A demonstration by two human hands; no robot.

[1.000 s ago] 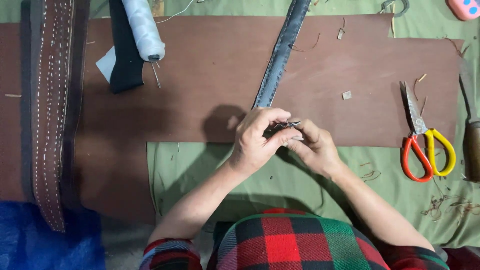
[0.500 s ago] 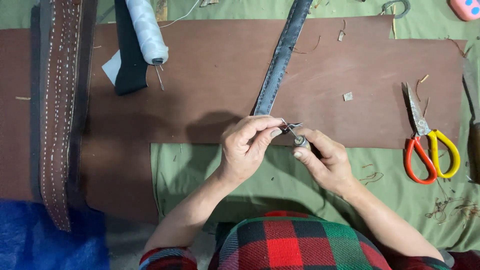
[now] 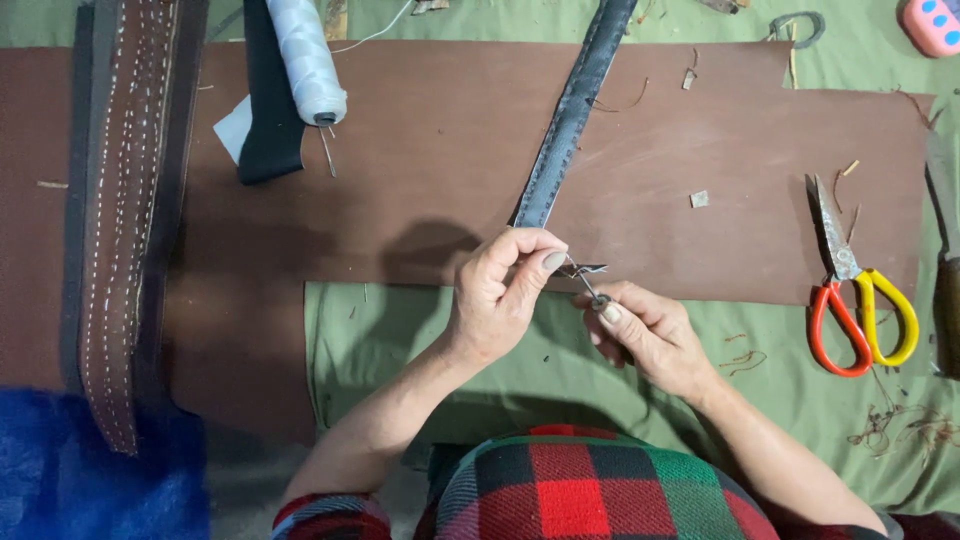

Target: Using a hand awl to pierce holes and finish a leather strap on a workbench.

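We find no packages, labels, signs or screens on this work surface. Nothing among the materials and tools in the head view carries a printed wrapper, tag or display that we can make out.

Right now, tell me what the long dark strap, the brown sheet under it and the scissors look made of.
Dark strap: probably leather, dull grey-black, with a stitch-like row along one edge. The left hand pinches its near end.
Brown sheet: matte and smooth, likely leather or leatherboard; I cannot tell which.
Scissors: bare, worn metal blades with glossy red and yellow handles, apparently plastic-coated.
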